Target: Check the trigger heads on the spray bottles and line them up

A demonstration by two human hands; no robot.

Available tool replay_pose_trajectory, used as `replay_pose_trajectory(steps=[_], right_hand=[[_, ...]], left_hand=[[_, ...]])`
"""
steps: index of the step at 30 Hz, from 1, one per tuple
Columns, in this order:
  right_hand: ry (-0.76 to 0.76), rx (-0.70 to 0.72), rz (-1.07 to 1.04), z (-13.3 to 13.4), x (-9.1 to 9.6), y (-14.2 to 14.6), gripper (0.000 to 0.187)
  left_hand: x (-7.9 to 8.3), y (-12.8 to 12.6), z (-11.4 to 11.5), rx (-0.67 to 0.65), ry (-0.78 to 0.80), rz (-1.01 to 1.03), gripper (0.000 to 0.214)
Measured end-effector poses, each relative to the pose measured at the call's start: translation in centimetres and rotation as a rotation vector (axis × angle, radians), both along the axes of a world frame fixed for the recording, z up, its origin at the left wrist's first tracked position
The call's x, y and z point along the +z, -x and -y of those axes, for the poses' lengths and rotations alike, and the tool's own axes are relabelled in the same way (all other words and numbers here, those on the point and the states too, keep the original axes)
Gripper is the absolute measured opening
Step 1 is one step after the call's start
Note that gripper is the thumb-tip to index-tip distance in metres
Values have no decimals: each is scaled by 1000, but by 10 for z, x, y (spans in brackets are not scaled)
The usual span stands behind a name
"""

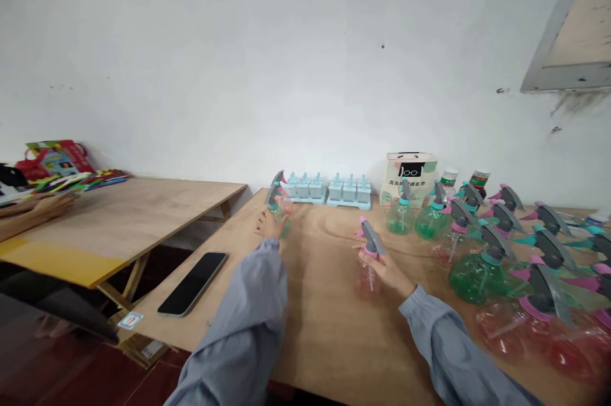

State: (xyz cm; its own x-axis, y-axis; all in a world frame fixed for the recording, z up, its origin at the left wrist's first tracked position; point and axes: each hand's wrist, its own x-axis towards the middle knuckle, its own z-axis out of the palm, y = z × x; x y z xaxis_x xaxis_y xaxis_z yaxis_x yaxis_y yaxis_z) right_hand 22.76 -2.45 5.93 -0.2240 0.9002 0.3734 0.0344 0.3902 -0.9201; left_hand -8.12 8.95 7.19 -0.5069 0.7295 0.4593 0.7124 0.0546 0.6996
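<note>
- The right hand [387,269] is wrapping its fingers around the neck of a pink spray bottle [366,280]. The bottle is standing upright on the desk [324,336] in front of the person, apart from the others.
- The left hand [268,224] is stretching far out to a teal-collared spray bottle [277,205] near the desk's back left corner. It is touching the bottle low down, but blur is hiding the fingers, so I cannot tell whether they are closing on it or lying spread.
- A second sprayer head [279,177] is standing just behind that bottle, and blue ice-lolly moulds [329,189] are sitting just beside it. A hasty pull could, I judge, be knocking either over.
- The long reach is leaving the left sleeve [258,304] hanging over the desk, near a phone [193,283] lying by the left edge. A careless sweep back could be nudging it toward the floor.
- Crowded rows of green and pink bottles [501,253] are filling the right side, near the right elbow. A wide swing there looks likely to be toppling several at once.
- Gripping the pink bottle just under its trigger is risking an accidental squirt.
- Another person's hand [48,205] is resting on the neighbouring desk [124,221], well apart.
</note>
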Motion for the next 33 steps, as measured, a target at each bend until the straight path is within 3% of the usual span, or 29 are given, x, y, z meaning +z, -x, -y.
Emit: replay_pose_trajectory(steps=[3, 5, 8, 11, 16, 21, 27, 33], right_hand=[[146, 24, -179, -6, 12, -10, 54], [250, 89, -288, -10, 21, -15, 54], [347, 158, -354, -14, 29, -21, 52], [315, 60, -403, -19, 28, -23, 49], [222, -112, -452, -28, 20, -24, 44], [215, -97, -435, -29, 19, -27, 37], [194, -184, -352, -30, 11, -25, 34], [221, -131, -352, -27, 9, -26, 36]], left_hand=[[-22, -26, 23, -2, 75, -51, 67], [-39, -45, 41, -77, 11, -63, 66], [-61, -70, 65, -298, -134, 42, 59], [-73, -89, 82, -375, -219, 94, 56], [-76, -101, 93, -349, -252, 15, 55], [-74, -103, 95, -338, -238, 13, 56], [-68, -109, 101, -304, -148, 34, 59], [-65, -109, 104, -282, -110, 21, 61]])
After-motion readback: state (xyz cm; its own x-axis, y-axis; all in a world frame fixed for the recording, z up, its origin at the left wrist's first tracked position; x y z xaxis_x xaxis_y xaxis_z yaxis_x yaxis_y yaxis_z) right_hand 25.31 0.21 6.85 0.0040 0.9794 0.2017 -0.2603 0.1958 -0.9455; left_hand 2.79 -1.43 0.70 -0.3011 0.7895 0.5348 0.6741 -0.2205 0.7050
